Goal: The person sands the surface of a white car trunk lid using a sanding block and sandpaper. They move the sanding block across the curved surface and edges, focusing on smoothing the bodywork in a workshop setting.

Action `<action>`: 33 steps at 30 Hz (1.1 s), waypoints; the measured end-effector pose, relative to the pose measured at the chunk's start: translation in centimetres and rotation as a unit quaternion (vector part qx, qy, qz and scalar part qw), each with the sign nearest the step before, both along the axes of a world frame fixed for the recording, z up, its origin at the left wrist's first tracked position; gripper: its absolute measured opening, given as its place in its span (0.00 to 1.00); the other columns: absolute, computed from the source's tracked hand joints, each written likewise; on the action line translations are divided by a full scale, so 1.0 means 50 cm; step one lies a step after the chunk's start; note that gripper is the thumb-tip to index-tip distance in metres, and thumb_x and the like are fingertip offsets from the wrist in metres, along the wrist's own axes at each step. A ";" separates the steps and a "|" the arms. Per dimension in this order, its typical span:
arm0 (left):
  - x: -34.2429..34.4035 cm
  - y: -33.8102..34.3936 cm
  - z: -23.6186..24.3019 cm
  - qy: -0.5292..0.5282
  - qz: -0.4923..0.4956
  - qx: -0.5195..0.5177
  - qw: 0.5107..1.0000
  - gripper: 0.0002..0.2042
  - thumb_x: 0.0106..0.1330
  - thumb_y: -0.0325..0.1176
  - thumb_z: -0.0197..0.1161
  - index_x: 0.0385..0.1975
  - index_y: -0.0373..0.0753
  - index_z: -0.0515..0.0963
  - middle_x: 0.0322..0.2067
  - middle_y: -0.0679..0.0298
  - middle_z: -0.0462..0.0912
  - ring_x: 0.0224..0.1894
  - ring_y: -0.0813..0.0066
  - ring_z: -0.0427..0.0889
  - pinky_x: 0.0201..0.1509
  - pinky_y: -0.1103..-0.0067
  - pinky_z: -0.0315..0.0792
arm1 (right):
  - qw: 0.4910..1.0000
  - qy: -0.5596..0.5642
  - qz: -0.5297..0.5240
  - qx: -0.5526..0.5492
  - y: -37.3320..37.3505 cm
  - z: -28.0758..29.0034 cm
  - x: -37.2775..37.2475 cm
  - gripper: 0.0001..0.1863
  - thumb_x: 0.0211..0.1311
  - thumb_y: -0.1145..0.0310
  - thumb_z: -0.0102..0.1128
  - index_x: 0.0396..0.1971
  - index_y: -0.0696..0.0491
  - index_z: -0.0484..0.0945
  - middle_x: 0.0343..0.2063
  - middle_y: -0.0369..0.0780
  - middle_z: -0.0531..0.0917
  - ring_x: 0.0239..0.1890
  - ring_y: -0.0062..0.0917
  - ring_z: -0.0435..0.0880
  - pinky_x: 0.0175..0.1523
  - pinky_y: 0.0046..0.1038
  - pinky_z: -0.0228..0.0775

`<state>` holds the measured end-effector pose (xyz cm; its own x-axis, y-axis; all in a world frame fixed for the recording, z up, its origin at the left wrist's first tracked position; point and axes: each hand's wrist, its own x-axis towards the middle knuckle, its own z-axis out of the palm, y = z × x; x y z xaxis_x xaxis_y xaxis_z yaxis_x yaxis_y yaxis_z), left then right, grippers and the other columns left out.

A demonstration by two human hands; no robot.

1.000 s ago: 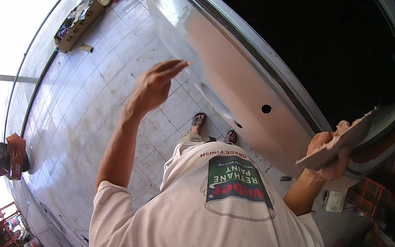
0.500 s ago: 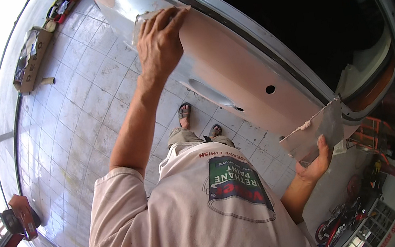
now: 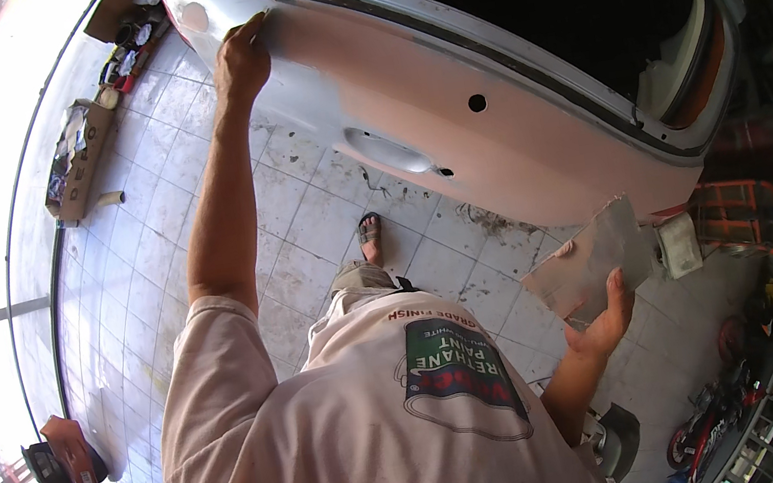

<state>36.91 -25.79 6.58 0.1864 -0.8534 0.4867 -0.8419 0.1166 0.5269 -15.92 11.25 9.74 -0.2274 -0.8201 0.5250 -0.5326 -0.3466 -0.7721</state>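
Note:
A silver car body panel (image 3: 307, 99) crosses the upper middle, with a broad pinkish filler coat (image 3: 445, 95), a round hole and a recessed handle pocket (image 3: 388, 149). My left hand (image 3: 241, 62) is at the panel's upper left, fingers pinched together against its surface. The thin spreader seen in it earlier is now hidden or edge-on. Lower right, my right hand (image 3: 604, 315) holds a flat grey mixing plate (image 3: 591, 257) from below, thumb on top. A small pinkish lump of putty (image 3: 565, 248) sits near the plate's far left edge, apart from the panel.
A cardboard box (image 3: 84, 160) of items and a short tube (image 3: 111, 198) lie on the tiled floor (image 3: 149, 166) at left. An orange-brown device (image 3: 71, 459) stands lower left. Beyond the plate are a whitish block (image 3: 679, 246), an orange rack (image 3: 737, 207) and a red motorcycle (image 3: 714, 428).
My left hand has moved left along the panel, and its spreader no longer shows clearly. My right hand still holds the plate. The whole view has shifted slightly.

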 end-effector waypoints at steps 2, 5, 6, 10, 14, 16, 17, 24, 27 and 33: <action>-0.102 0.016 -0.001 0.003 0.017 -0.020 1.000 0.22 0.71 0.31 0.59 0.62 0.59 0.86 0.59 0.63 0.87 0.61 0.53 0.84 0.65 0.60 0.78 | 0.999 -0.023 -0.042 -0.002 0.046 0.002 -0.002 0.30 0.74 0.58 0.65 0.67 0.63 0.75 0.61 0.57 0.78 0.63 0.50 0.80 0.64 0.51 0.77; -0.263 0.087 -0.005 -0.019 0.059 -0.053 0.997 0.23 0.69 0.31 0.61 0.63 0.58 0.85 0.59 0.67 0.85 0.63 0.55 0.80 0.66 0.54 0.71 | 0.943 -0.285 -0.113 0.130 0.120 0.027 0.015 0.27 0.73 0.60 0.63 0.63 0.63 0.77 0.60 0.55 0.79 0.61 0.43 0.81 0.63 0.45 0.77; -0.296 0.105 0.003 -0.025 0.061 -0.056 0.996 0.23 0.69 0.30 0.61 0.63 0.56 0.84 0.58 0.66 0.85 0.62 0.55 0.80 0.65 0.55 0.70 | 0.954 -0.240 -0.112 0.140 0.145 0.010 -0.004 0.27 0.73 0.59 0.63 0.64 0.61 0.77 0.60 0.56 0.79 0.61 0.45 0.82 0.63 0.47 0.78; -0.362 0.190 -0.012 -0.080 -0.010 -0.097 0.992 0.23 0.70 0.27 0.59 0.64 0.53 0.83 0.58 0.67 0.85 0.62 0.57 0.81 0.66 0.56 0.71 | 0.996 0.074 -0.043 0.019 0.202 -0.011 -0.021 0.25 0.73 0.61 0.63 0.66 0.54 0.78 0.62 0.58 0.78 0.62 0.51 0.81 0.61 0.51 0.79; -0.320 0.250 -0.008 -0.082 -0.151 -0.037 0.985 0.24 0.69 0.22 0.57 0.62 0.51 0.85 0.57 0.65 0.87 0.61 0.58 0.84 0.65 0.60 0.76 | 0.985 0.167 -0.042 -0.022 0.212 0.018 0.014 0.23 0.74 0.64 0.63 0.65 0.53 0.79 0.62 0.59 0.77 0.63 0.51 0.81 0.62 0.50 0.79; -0.248 0.232 -0.025 -0.065 -0.189 -0.021 0.980 0.20 0.71 0.24 0.57 0.59 0.49 0.87 0.55 0.64 0.89 0.58 0.61 0.87 0.62 0.62 0.77 | 0.988 0.123 -0.090 -0.002 0.230 0.001 0.034 0.25 0.72 0.62 0.64 0.65 0.54 0.78 0.62 0.58 0.77 0.62 0.50 0.81 0.63 0.49 0.79; -0.209 0.219 -0.013 -0.062 -0.172 -0.005 0.983 0.22 0.71 0.23 0.57 0.60 0.49 0.87 0.56 0.62 0.89 0.59 0.58 0.87 0.62 0.60 0.79 | 0.989 0.086 -0.121 0.012 0.237 -0.012 0.049 0.27 0.71 0.60 0.66 0.66 0.55 0.77 0.62 0.57 0.78 0.62 0.50 0.81 0.63 0.49 0.78; -0.027 0.014 0.016 0.031 -0.049 0.041 0.997 0.23 0.71 0.30 0.61 0.66 0.49 0.82 0.61 0.52 0.84 0.62 0.46 0.83 0.64 0.55 0.79 | 0.979 -0.096 -0.150 0.100 0.185 -0.010 0.243 0.32 0.71 0.46 0.66 0.66 0.52 0.79 0.59 0.56 0.78 0.59 0.51 0.82 0.61 0.47 0.79; -0.049 0.000 0.028 0.020 -0.020 0.049 0.998 0.23 0.69 0.29 0.60 0.65 0.49 0.83 0.61 0.54 0.84 0.63 0.46 0.82 0.65 0.55 0.78 | 0.983 0.021 -0.146 0.105 0.183 0.005 0.274 0.40 0.66 0.35 0.64 0.67 0.51 0.80 0.57 0.57 0.78 0.59 0.54 0.82 0.62 0.47 0.78; -0.164 0.046 0.029 -0.016 -0.042 -0.042 0.998 0.18 0.72 0.32 0.60 0.59 0.48 0.85 0.56 0.58 0.86 0.59 0.52 0.84 0.59 0.54 0.76 | 0.936 -0.181 -0.248 0.171 0.155 0.058 0.323 0.37 0.66 0.39 0.66 0.65 0.53 0.81 0.56 0.57 0.78 0.61 0.53 0.81 0.62 0.46 0.78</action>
<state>28.69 -23.48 8.02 0.0985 -0.8219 0.5611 -0.8434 0.2303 0.4854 0.23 18.99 12.65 -0.7374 -0.6721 0.0666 -0.2454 0.1747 -0.9535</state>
